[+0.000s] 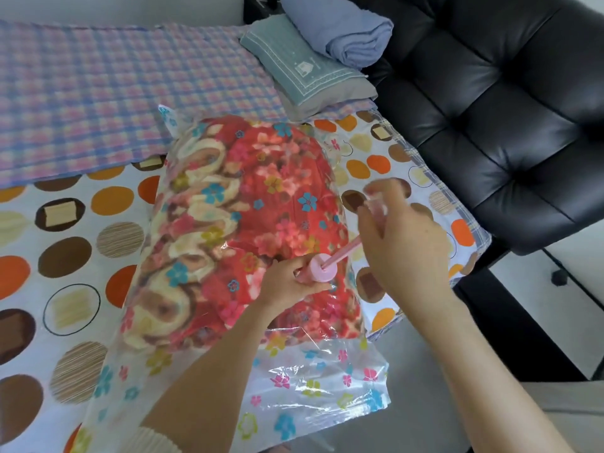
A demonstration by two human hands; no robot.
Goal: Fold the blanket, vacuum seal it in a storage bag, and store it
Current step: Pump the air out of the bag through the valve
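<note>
The bed is spread with a white sheet dotted in orange and brown circles; a pink-and-blue plaid cloth lies across its far half; at the head sit a grey-green pillow and a rolled blue towel or throw, the roll resting partly on the pillow; a black tufted leather seat stands hard against the bed's right edge.

The blanket, red with a floral print and cream swirls, is inside the storage bag, a clear plastic one printed with small flowers; the bag lies lengthwise on the sheet, its near, flat end hanging off the bed's edge toward the person.

A pink hand pump stands on the bag's near part, over the blanket; the left hand has its grip closed round the pump's barrel, low down against the plastic; a thin pink rod slants up and right from the barrel's top; the right hand is raised above the bag's right side, its grip clasped on the pump's handle, which is blurred.
</note>
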